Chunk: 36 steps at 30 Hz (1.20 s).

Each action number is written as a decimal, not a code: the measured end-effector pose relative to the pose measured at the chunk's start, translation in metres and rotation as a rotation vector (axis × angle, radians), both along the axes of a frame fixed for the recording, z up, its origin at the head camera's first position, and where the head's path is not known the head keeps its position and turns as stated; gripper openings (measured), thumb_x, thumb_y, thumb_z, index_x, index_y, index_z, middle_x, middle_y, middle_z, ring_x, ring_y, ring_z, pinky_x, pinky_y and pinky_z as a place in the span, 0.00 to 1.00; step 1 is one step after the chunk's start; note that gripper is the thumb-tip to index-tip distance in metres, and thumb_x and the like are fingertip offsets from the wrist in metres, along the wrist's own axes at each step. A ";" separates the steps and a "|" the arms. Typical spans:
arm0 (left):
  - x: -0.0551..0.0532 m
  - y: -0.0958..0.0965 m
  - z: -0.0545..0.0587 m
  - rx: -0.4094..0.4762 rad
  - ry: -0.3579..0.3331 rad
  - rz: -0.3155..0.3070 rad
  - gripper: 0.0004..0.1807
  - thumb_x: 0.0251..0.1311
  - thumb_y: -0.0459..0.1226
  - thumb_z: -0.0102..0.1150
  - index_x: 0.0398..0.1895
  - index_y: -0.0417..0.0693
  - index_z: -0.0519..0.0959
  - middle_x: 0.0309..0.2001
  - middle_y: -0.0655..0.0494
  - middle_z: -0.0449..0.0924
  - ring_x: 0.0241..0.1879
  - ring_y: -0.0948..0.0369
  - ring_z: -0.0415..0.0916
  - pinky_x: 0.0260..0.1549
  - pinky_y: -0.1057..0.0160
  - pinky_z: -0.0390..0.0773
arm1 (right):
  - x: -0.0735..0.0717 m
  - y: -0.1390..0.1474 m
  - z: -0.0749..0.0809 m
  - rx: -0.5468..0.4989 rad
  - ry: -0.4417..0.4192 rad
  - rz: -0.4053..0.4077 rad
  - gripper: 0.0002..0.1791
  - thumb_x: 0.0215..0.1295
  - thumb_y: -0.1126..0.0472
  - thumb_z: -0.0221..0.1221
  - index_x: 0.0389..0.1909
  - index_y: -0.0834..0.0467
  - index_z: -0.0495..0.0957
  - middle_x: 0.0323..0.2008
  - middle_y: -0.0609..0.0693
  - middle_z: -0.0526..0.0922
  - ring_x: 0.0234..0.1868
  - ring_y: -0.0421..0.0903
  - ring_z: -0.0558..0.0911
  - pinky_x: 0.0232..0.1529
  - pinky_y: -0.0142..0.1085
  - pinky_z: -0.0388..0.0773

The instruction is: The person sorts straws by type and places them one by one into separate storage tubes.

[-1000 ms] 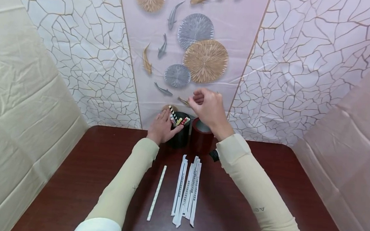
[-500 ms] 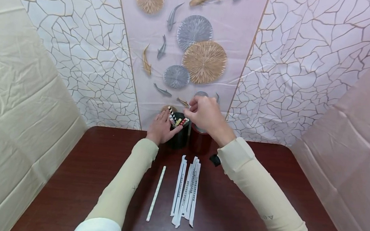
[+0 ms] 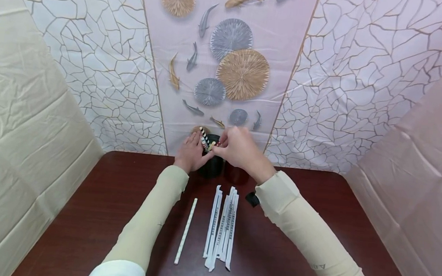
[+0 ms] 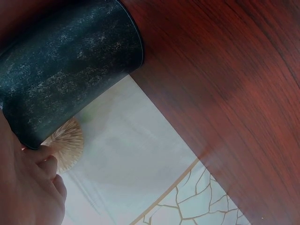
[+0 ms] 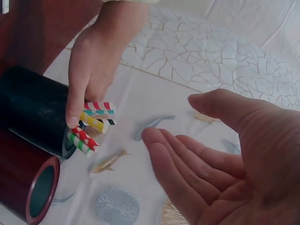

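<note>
Right-wrist view: left hand (image 5: 96, 61) grips black cup (image 5: 35, 110) near table's far edge (image 3: 137, 162); empty right hand (image 5: 215, 164) hovers, apparently selecting straws (image 5: 93, 122), with a pinch required next.

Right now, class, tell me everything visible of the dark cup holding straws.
The dark cup is a tall cylinder with a mottled, leathery-looking surface, open at the top. It stands upright on the table, close beside the dark red cup. Patterned straws stick out of its mouth, and the left grip holds its rim.

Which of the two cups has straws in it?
The black cup, with patterned straws jutting from its mouth; none stick out of the red-brown cup beside it.
</note>
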<state>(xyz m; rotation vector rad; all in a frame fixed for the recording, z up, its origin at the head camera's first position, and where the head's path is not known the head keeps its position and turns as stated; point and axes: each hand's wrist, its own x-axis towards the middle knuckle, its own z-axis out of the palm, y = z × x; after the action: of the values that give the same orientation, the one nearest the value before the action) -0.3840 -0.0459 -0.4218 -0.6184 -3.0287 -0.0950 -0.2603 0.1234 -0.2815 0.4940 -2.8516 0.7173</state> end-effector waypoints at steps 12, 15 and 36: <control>-0.002 0.000 -0.002 -0.007 0.009 0.004 0.56 0.75 0.72 0.22 0.85 0.34 0.44 0.87 0.41 0.38 0.87 0.49 0.39 0.85 0.51 0.46 | 0.001 -0.009 -0.028 0.131 -0.159 -0.004 0.23 0.69 0.51 0.69 0.14 0.53 0.79 0.13 0.41 0.71 0.17 0.39 0.70 0.24 0.32 0.68; -0.001 0.000 -0.002 -0.011 0.004 0.010 0.56 0.76 0.72 0.22 0.85 0.34 0.43 0.87 0.42 0.37 0.87 0.49 0.38 0.85 0.51 0.46 | 0.001 -0.014 -0.036 0.130 -0.213 -0.018 0.18 0.69 0.51 0.70 0.21 0.55 0.84 0.19 0.44 0.80 0.22 0.41 0.77 0.28 0.33 0.73; 0.000 0.001 -0.001 -0.013 0.015 0.011 0.56 0.75 0.73 0.22 0.85 0.35 0.43 0.88 0.43 0.37 0.88 0.51 0.38 0.86 0.52 0.45 | 0.004 -0.038 -0.117 0.013 -0.422 0.005 0.19 0.69 0.55 0.71 0.19 0.58 0.85 0.16 0.52 0.83 0.22 0.49 0.86 0.22 0.33 0.76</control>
<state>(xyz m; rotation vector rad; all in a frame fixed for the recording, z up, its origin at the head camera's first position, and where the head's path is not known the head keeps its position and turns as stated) -0.3841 -0.0444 -0.4229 -0.6006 -3.0203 -0.0708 -0.2564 0.0857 -0.3990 0.3901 -3.2441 0.8985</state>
